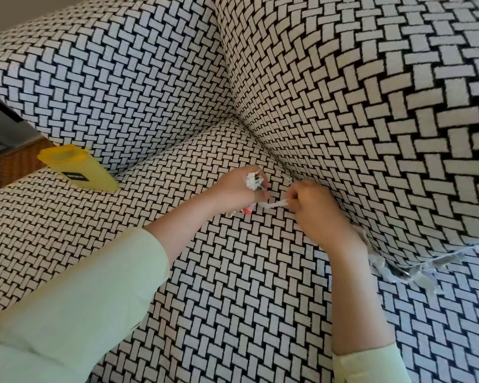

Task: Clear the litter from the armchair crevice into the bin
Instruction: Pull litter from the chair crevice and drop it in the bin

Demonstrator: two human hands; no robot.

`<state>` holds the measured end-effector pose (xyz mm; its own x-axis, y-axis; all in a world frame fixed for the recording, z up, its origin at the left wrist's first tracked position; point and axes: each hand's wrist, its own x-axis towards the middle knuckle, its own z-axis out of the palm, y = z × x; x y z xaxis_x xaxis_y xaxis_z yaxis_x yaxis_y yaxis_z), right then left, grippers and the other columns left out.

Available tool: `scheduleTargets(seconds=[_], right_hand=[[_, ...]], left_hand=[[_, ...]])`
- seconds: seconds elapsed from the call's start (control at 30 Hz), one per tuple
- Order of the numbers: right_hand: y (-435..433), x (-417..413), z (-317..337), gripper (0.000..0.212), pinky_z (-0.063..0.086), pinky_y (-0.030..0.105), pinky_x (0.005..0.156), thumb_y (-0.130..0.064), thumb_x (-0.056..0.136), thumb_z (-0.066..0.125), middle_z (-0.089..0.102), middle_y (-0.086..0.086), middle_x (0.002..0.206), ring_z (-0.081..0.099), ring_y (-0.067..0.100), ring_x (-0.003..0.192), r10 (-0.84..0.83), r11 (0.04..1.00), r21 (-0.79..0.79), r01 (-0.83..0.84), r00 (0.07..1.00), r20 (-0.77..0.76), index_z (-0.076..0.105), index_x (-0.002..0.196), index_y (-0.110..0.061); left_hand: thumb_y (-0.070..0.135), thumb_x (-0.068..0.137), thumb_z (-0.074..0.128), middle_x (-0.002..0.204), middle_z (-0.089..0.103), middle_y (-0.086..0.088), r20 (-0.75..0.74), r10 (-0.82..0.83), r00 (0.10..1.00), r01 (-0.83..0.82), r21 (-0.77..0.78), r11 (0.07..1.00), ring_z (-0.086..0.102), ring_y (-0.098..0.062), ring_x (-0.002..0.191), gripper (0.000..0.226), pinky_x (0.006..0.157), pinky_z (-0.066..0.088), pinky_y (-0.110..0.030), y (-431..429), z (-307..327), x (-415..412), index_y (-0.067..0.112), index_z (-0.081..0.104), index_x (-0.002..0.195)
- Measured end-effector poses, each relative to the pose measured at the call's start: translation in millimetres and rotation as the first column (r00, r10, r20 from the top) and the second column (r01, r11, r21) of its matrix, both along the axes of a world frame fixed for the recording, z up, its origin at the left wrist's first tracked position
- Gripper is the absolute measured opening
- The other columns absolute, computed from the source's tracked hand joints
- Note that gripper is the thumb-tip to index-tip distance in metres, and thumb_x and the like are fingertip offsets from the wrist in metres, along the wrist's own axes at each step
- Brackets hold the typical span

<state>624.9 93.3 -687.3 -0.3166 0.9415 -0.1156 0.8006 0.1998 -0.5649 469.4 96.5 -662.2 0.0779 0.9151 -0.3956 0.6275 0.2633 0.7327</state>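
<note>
The armchair [260, 286] is covered in black-and-white woven-pattern fabric, and its crevice [277, 161] runs between seat and right arm. My left hand [233, 189] is closed around a bundle of litter: crumpled white paper [253, 181] on top and a red-tipped piece [248, 210] poking out below. My right hand [313, 208] pinches one end of a twisted white paper strip [273, 204] that reaches across to the left hand. A yellow bin [78, 168] stands on the seat's left side, mouth open.
More white scraps [398, 268] stick out of the crevice further along, at the lower right beside my right wrist. A brown wicker piece [14, 164] sits beyond the chair at the far left.
</note>
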Motion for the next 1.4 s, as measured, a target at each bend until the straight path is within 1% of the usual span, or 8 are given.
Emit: scheduleTargets(seconds=[0.43,0.57,0.7,0.83,1.0,1.13,1.27,1.4], right_hand=[[-5,-10,-4,0.022,0.038,0.025,0.074,-0.005,0.092,0.045,0.054,0.009,0.116,0.053,0.024,0.103,-0.108,0.994,0.046,0.104,0.989,0.101,0.061,0.108,-0.006],[0,-6,-5,0.015,0.038,0.023,0.069,-0.011,0.092,0.050,0.066,0.006,0.103,0.060,0.023,0.095,-0.290,0.955,0.062,0.288,0.957,0.017,0.064,0.099,-0.010],[1,-6,-9,0.018,0.039,0.023,0.071,-0.010,0.092,0.049,0.069,0.003,0.099,0.061,0.021,0.094,-0.335,0.941,0.046,0.336,0.942,-0.025,0.065,0.098,-0.015],[1,-7,-9,0.017,0.042,0.023,0.074,-0.009,0.091,0.051,0.070,-0.001,0.095,0.062,0.018,0.090,-0.378,0.925,0.005,0.381,0.919,-0.116,0.066,0.095,-0.017],[-3,-13,-6,0.015,0.052,0.030,0.081,-0.014,0.088,0.060,0.070,-0.006,0.085,0.064,0.015,0.081,-0.443,0.896,-0.149,0.419,0.813,-0.379,0.069,0.100,-0.017],[-16,-34,2,0.013,0.050,0.015,0.067,-0.010,0.087,0.061,0.063,-0.006,0.071,0.057,0.010,0.068,-0.507,0.861,-0.408,0.305,0.590,-0.629,0.066,0.082,-0.021],[-30,-75,8,0.016,0.049,0.022,0.086,-0.012,0.088,0.059,0.067,-0.003,0.096,0.060,0.012,0.090,-0.462,0.886,-0.389,0.251,0.518,-0.720,0.064,0.078,-0.023],[-29,-119,23,0.012,0.045,0.033,0.099,-0.011,0.088,0.056,0.061,0.004,0.123,0.058,0.017,0.114,-0.481,0.875,-0.470,0.113,0.302,-0.823,0.068,0.090,-0.011]], left_hand=[[0.012,0.086,0.063,0.071,0.060,0.004,-0.136,-0.001,0.991,0.024,0.165,0.986,0.057,-0.008,0.052,0.021,0.058,0.052,-0.022,23,5,19,0.013,0.060,0.106],[0.028,0.084,0.065,0.111,0.066,-0.006,-0.348,-0.039,0.937,0.117,0.204,0.972,0.063,-0.020,0.091,0.037,0.080,0.052,-0.027,40,4,36,0.016,0.062,0.118],[0.027,0.081,0.067,0.089,0.062,-0.004,-0.504,-0.095,0.858,0.193,0.146,0.970,0.060,-0.023,0.095,0.017,0.072,0.045,-0.027,47,-14,43,0.013,0.066,0.089],[0.015,0.087,0.059,0.089,0.063,-0.008,-0.377,0.021,0.926,0.066,0.216,0.974,0.059,-0.024,0.090,0.010,0.068,0.044,-0.026,46,-17,38,0.010,0.067,0.084],[0.018,0.095,0.050,0.074,0.056,0.002,-0.021,0.251,0.968,-0.250,0.054,0.967,0.052,-0.008,0.060,0.022,0.047,0.043,-0.011,39,-3,16,0.020,0.055,0.074],[0.015,0.095,0.048,0.076,0.055,-0.003,0.356,0.569,0.741,-0.504,-0.265,0.822,0.054,-0.012,0.059,0.008,0.055,0.045,-0.022,21,7,-3,0.013,0.055,0.091],[0.019,0.096,0.047,0.082,0.056,-0.006,0.521,0.701,0.486,-0.520,-0.472,0.712,0.053,-0.015,0.063,0.017,0.056,0.045,-0.026,3,14,-22,0.008,0.056,0.106],[0.021,0.096,0.046,0.081,0.059,-0.007,0.608,0.715,0.346,-0.516,-0.513,0.686,0.053,-0.017,0.065,0.018,0.061,0.043,-0.029,-9,26,-52,0.010,0.058,0.088]])
